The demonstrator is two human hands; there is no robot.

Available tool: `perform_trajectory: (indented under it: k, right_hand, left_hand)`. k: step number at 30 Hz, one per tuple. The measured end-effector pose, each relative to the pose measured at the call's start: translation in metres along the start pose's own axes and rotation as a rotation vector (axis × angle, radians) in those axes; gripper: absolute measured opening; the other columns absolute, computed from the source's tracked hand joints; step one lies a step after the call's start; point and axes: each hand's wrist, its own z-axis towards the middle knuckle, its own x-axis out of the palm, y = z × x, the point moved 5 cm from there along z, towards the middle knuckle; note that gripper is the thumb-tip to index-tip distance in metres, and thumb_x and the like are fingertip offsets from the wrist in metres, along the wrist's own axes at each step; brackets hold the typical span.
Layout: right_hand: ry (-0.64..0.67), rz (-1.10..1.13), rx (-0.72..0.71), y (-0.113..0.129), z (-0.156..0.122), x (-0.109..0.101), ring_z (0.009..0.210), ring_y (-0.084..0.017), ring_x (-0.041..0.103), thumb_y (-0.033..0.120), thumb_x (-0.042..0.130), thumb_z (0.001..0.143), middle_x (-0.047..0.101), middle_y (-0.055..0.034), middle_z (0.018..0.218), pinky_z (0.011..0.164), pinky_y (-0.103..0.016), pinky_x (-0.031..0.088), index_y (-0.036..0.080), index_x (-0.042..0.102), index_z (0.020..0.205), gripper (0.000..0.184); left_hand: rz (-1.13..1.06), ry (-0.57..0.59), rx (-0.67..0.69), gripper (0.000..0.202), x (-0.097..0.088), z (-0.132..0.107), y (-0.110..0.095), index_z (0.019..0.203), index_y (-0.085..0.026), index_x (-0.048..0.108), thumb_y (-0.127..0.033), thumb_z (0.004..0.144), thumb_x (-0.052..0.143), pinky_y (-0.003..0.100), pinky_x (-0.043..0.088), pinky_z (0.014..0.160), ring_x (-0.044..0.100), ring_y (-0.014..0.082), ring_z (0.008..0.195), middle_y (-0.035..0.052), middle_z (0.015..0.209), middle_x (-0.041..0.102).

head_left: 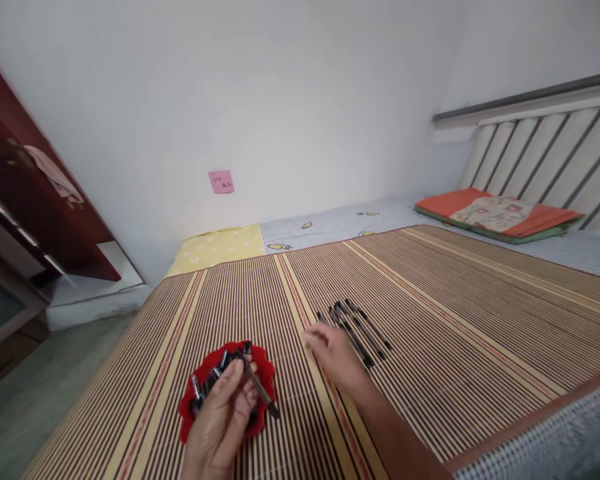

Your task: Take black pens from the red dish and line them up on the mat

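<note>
My left hand (225, 417) hovers over a red scalloped bowl (216, 361) and pinches a black pen (261, 392) that slants down to the right. The bowl holds several small black pen parts. My right hand (333, 352) rests on the striped bamboo mat (455, 347), fingers curled, its tips beside a row of several black pens (363, 327) lying side by side. What the right fingers hold, if anything, is hidden.
The mat covers a bed with a checked sheet (330, 227). An orange and green cushion (500, 212) lies at the slatted headboard (545, 153) on the far right. A dark wooden cabinet (35, 200) stands left, and a pink note (221, 181) sticks to the white wall.
</note>
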Motion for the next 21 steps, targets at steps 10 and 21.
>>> perform_trajectory:
  k: [10, 21]
  right_hand:
    - [-0.033, -0.857, 0.169, -0.064, 0.093, -0.010, 0.099, -0.025, 0.067, 0.007, 0.051, 0.088, 0.071, -0.0207, 0.103, 0.079, -0.029, 0.045, 0.008, 0.068, 0.101, 0.022]
    - [-0.104, -0.808, 0.201, -0.063, 0.089, -0.035, 0.096, -0.024, 0.066, 0.027, 0.057, 0.091, 0.067, -0.0193, 0.107, 0.074, -0.028, 0.044, 0.008, 0.065, 0.105, 0.025]
  left_hand:
    - [-0.073, -0.097, 0.074, 0.019, -0.007, -0.003, -0.013, 0.095, -0.013, 0.062, 0.002, 0.086, 0.056, 0.022, 0.056, 0.053, 0.067, 0.0136, 0.064, 0.0081, 0.081, 0.070]
    - [-0.003, -0.044, 0.053, 0.014, -0.004, 0.000, -0.004, 0.093, -0.012, 0.065, -0.002, 0.085, 0.063, 0.021, 0.058, 0.060, 0.069, 0.0120, 0.066, 0.0080, 0.083, 0.073]
